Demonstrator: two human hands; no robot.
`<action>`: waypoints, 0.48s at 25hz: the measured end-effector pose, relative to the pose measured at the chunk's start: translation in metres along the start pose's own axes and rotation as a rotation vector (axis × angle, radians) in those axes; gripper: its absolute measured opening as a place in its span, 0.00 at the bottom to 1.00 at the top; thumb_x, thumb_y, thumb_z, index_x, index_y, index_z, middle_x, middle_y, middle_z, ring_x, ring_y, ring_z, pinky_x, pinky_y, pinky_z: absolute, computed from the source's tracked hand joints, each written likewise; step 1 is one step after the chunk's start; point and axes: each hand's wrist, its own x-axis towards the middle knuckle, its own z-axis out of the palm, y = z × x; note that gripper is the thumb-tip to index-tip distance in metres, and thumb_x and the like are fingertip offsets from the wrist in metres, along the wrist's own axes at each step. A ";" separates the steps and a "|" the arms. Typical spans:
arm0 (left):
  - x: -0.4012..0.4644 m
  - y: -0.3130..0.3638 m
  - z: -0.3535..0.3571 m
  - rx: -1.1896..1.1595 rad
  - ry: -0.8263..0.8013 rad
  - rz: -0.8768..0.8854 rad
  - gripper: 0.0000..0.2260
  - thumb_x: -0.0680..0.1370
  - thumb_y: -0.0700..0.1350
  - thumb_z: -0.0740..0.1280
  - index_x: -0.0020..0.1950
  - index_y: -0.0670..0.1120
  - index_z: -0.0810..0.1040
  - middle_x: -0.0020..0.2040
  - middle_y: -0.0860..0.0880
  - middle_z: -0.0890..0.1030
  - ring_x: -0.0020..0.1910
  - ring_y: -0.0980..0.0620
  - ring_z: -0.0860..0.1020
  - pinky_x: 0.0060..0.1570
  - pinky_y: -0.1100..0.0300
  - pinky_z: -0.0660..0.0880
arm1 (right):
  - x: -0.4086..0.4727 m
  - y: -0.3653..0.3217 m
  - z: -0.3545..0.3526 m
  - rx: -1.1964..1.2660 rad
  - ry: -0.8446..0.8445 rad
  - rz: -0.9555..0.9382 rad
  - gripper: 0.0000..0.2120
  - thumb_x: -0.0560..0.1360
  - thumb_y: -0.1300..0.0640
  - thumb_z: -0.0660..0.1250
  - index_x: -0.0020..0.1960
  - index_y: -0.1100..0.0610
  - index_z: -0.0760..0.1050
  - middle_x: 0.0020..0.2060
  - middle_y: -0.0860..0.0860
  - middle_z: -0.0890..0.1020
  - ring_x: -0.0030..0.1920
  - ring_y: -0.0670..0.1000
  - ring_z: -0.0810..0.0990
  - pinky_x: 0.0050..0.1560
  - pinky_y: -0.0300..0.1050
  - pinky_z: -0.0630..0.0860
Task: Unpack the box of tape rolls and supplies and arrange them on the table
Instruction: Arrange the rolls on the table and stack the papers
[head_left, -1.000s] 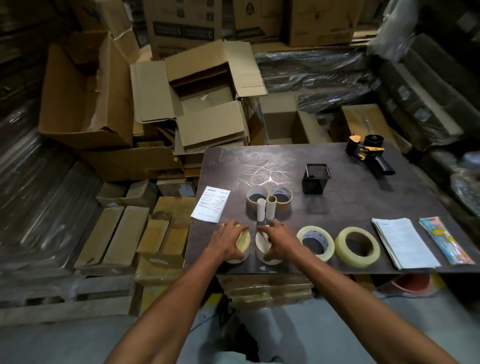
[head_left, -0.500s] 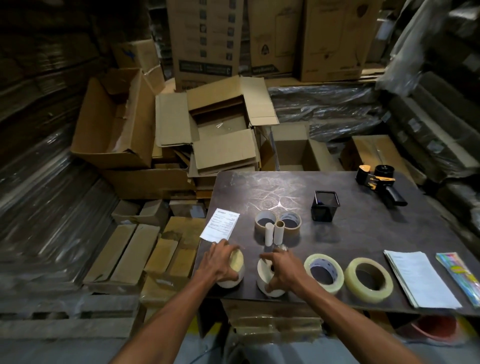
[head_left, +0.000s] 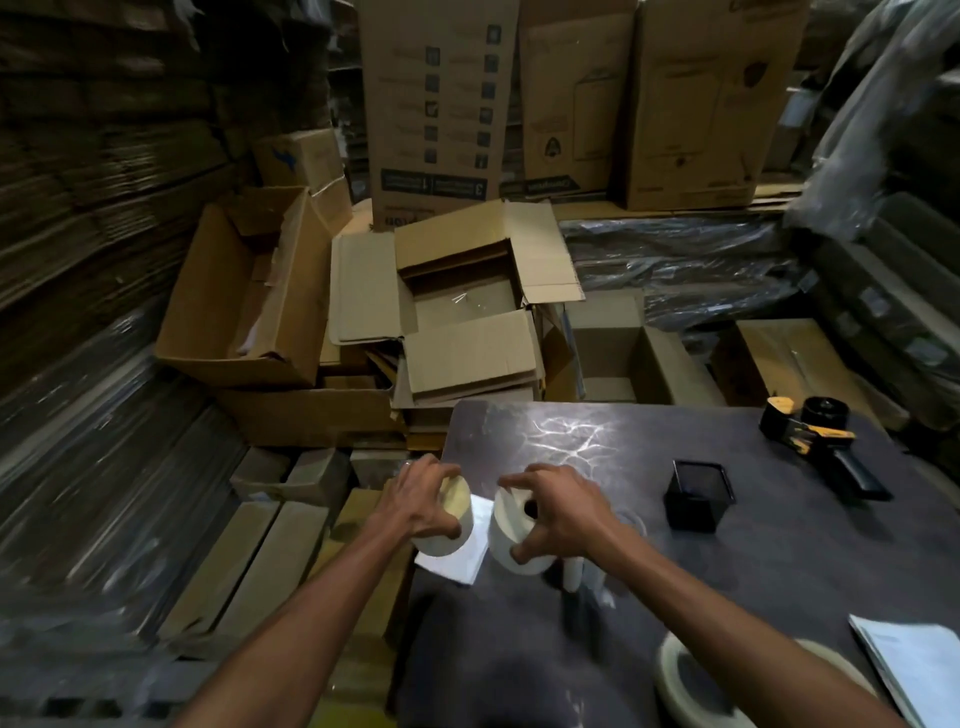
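both hands now hold their rolls up off the tabletop, where half a second ago the rolls stood on the near edge; the view has tipped up, showing more of the stacked cartons behind.

the dark table (head_left: 779, 561) fills the lower right. beyond its far left corner sits an open cardboard box (head_left: 467, 306), flaps spread, with more boxes around it. on the table's right edge lies a stack of white papers (head_left: 914, 660), and at the far right corner a yellow and black tape dispenser (head_left: 815, 441). a small black square bin (head_left: 698, 496) stands near the middle. a pale tape ring (head_left: 685, 680) lies at the near edge, partly under the right forearm.

the left hand (head_left: 421, 501) curls around a cream roll (head_left: 452, 514), fingers wrapped over its top and side, above a white sheet (head_left: 462, 551) at the table's left edge. the right hand (head_left: 558, 512) clasps a white roll (head_left: 511, 530) from the right, thumb below, fingers over its upper rim. the two rolls sit near each other, not touching.
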 end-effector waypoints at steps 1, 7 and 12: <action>0.018 -0.004 -0.004 -0.004 -0.001 0.004 0.42 0.61 0.59 0.76 0.73 0.57 0.66 0.68 0.51 0.68 0.67 0.47 0.68 0.63 0.49 0.71 | 0.018 0.007 -0.003 -0.001 0.008 0.013 0.44 0.55 0.36 0.77 0.70 0.39 0.68 0.54 0.43 0.78 0.52 0.48 0.76 0.50 0.48 0.78; 0.133 -0.017 -0.021 -0.014 -0.023 0.055 0.41 0.61 0.59 0.76 0.73 0.58 0.66 0.70 0.50 0.67 0.70 0.45 0.66 0.65 0.46 0.70 | 0.123 0.053 -0.014 0.019 0.041 0.154 0.45 0.55 0.39 0.80 0.69 0.42 0.70 0.59 0.47 0.79 0.54 0.51 0.79 0.52 0.52 0.80; 0.204 -0.014 -0.015 -0.053 -0.035 0.055 0.40 0.63 0.57 0.76 0.74 0.56 0.66 0.71 0.49 0.66 0.72 0.45 0.64 0.67 0.47 0.66 | 0.191 0.093 -0.004 0.042 0.039 0.307 0.45 0.54 0.39 0.81 0.69 0.41 0.70 0.61 0.48 0.80 0.59 0.53 0.78 0.54 0.53 0.80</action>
